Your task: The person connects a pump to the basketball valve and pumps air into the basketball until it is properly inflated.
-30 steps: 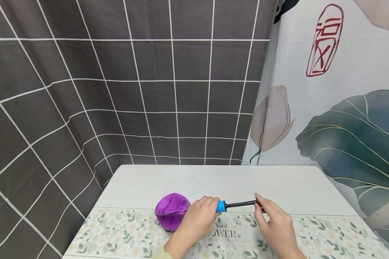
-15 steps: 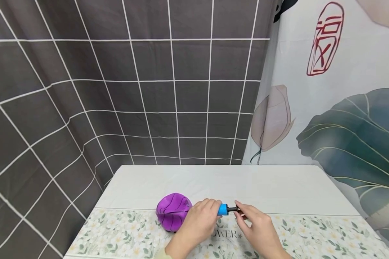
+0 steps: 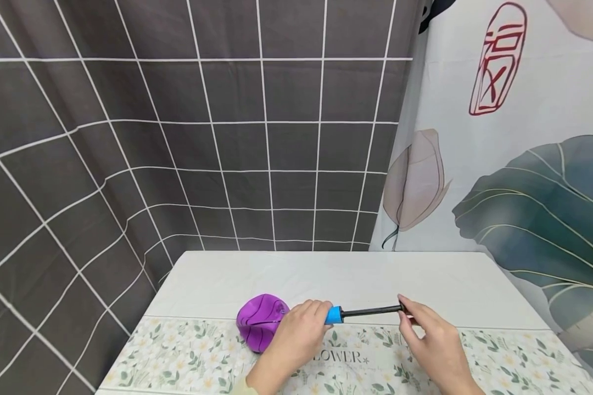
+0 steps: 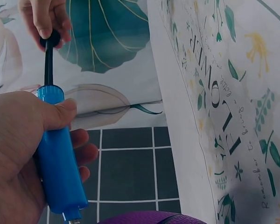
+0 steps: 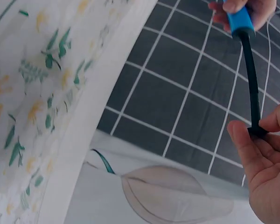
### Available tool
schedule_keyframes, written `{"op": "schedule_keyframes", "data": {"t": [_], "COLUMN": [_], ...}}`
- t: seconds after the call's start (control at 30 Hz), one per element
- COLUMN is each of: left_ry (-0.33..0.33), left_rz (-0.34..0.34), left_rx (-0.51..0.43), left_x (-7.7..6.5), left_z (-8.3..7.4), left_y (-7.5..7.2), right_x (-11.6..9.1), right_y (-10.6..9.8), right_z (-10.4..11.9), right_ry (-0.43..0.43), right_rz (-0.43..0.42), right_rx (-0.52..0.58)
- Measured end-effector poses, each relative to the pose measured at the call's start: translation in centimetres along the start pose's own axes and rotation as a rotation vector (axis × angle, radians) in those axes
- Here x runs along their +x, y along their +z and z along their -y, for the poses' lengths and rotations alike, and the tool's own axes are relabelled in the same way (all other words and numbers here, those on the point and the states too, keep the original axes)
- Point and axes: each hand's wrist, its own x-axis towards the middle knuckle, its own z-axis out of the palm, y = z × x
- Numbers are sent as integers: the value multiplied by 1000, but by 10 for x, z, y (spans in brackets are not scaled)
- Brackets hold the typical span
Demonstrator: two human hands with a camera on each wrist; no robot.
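Note:
My left hand (image 3: 301,333) grips the blue barrel of a hand pump (image 4: 61,158), its thumb lying along the side near the collar. From the barrel's right end a long black plunger rod (image 3: 373,311) stands drawn out. Thumb and fingers of my right hand (image 3: 437,340) pinch the black knob (image 5: 257,131) at the rod's end. Just left of my left hand, a purple ball (image 3: 262,322) with black lines sits dented and partly deflated. In the left wrist view a metal tip (image 4: 73,220) shows at the pump's lower end, close to the ball, whose edge appears at the bottom.
Beneath the hands lies a white table (image 3: 326,274) with a floral printed band (image 3: 178,351) across its front. A dark grid-patterned curtain (image 3: 227,142) hangs behind and to the left. At right hangs a white curtain (image 3: 445,88) with leaf and flower prints.
My right hand moved left, pushing the rod into the barrel, then back right, drawing it out long again. My left hand and the ball stayed nearly in place.

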Motion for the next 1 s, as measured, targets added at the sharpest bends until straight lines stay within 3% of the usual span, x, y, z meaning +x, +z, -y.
{"op": "schedule_keyframes", "data": {"t": [0.2, 0.47, 0.6, 0.77, 1.0], "left_ry": [0, -16, -7, -1, -12], "left_rz": [-4, 0, -5, 9, 41], "left_rx": [-6, 16, 58, 65, 54], "left_x": [0, 2, 4, 4, 3], "left_z": [-1, -4, -8, -13, -11], "left_y": [-2, -2, -1, 0, -1], "right_x": [0, -2, -7, -12, -11], "right_y": [2, 25, 39, 48, 37], "right_z": [0, 24, 40, 51, 36], "right_ry": [-12, -42, -57, -56, -57], "right_rz": [-54, -84, -50, 8, 28], "right_rx": [18, -2, -23, 39, 77]}}
